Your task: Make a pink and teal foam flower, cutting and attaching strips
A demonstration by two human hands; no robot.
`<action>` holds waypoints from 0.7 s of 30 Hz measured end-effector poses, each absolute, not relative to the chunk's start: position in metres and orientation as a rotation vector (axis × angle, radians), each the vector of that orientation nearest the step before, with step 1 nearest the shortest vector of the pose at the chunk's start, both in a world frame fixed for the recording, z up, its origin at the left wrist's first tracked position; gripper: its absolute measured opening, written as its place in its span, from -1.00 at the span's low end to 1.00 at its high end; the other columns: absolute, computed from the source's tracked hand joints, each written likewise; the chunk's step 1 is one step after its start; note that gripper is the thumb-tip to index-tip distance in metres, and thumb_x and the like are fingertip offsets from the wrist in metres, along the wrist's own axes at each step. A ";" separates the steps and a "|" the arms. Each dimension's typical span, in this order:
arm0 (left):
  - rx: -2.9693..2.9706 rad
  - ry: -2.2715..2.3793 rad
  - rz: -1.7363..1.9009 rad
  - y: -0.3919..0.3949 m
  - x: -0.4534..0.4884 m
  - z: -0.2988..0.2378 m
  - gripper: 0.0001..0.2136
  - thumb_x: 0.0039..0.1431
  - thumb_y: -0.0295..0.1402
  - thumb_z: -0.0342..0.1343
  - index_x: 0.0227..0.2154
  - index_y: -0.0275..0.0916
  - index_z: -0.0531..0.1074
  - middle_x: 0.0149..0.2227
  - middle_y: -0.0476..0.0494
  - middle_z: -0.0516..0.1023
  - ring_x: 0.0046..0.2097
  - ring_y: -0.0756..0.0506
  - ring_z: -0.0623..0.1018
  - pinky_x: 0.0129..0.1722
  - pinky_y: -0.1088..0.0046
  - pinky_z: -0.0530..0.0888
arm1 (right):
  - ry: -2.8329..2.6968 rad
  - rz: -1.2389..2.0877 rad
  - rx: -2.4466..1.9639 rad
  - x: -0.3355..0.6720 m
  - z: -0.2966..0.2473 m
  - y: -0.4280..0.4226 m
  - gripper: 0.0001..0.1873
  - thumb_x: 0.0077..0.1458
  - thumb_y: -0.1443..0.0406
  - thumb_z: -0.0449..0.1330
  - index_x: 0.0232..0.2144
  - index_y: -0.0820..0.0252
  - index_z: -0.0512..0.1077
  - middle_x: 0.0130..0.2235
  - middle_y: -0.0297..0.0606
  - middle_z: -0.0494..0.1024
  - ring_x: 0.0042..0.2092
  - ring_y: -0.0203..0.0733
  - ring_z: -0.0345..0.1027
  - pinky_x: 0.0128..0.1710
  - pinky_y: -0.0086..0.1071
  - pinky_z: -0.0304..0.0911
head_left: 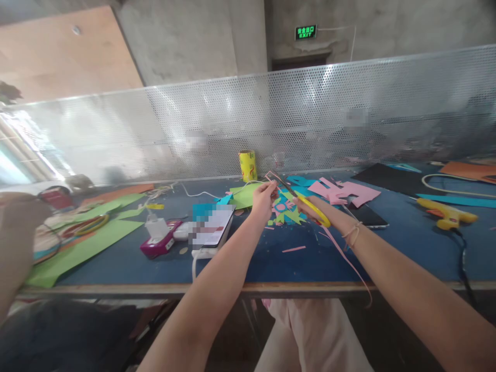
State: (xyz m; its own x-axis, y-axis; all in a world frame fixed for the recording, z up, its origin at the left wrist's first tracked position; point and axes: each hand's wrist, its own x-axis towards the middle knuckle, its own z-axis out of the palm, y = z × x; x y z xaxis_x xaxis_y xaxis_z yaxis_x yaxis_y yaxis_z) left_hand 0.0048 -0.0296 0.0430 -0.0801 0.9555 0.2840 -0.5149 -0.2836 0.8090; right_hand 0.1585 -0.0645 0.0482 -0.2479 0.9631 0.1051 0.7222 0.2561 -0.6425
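My left hand (264, 201) is closed in a pinch on a thin pink paper strip (270, 174), whose bent end sticks up above the fingertips. Just right of it, my right hand (309, 209) grips a pair of scissors with yellow handles (320, 213). Their blades point up and left, close to the left fingers. Below the right wrist, a long pink paper ribbon (349, 257) hangs over the table's front edge; its upper end is hidden. Green, blue and pink paper scraps (289, 214) lie in a pile beneath both hands.
Left of my forearm a phone (215, 227) leans on a white block beside a purple power strip (160, 240). Green sheets (91, 248) cover the left side. A yellow roll (248, 165) stands by the perforated screen (194, 129). Rightward lie pink cutouts (356, 192) and a yellow glue gun (447, 213).
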 end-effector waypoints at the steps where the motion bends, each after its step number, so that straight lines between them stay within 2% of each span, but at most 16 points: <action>1: 0.988 0.630 1.632 -0.030 0.005 0.043 -0.82 -0.25 -0.34 0.25 -0.62 -0.33 0.38 -0.65 0.04 0.31 -0.58 0.14 0.28 -0.56 0.60 0.24 | -2.038 0.664 -1.546 0.159 0.048 -0.064 -0.37 0.02 -0.15 -0.18 -0.59 0.25 0.34 -0.82 -0.42 0.11 -0.77 -0.39 0.01 -0.76 -0.49 -0.04; 8: 0.985 0.625 1.626 -0.029 0.005 0.043 -0.82 -0.26 -0.34 0.25 -0.62 -0.33 0.39 -0.65 0.04 0.31 -0.58 0.14 0.28 -0.56 0.60 0.24 | -2.009 0.676 -1.640 0.157 0.052 -0.067 -0.39 0.03 -0.13 -0.19 -0.54 0.26 0.33 -0.77 -0.42 0.14 -0.76 -0.40 0.02 -0.75 -0.48 -0.01; 21: 0.979 0.631 1.620 -0.028 0.004 0.043 -0.84 -0.21 -0.35 0.23 -0.61 -0.33 0.39 -0.66 0.05 0.30 -0.59 0.14 0.28 -0.55 0.59 0.24 | -2.034 0.620 -1.599 0.162 0.044 -0.058 -0.39 -0.03 -0.16 -0.14 -0.63 0.23 0.30 -0.77 -0.41 0.13 -0.74 -0.40 0.02 -0.74 -0.49 -0.02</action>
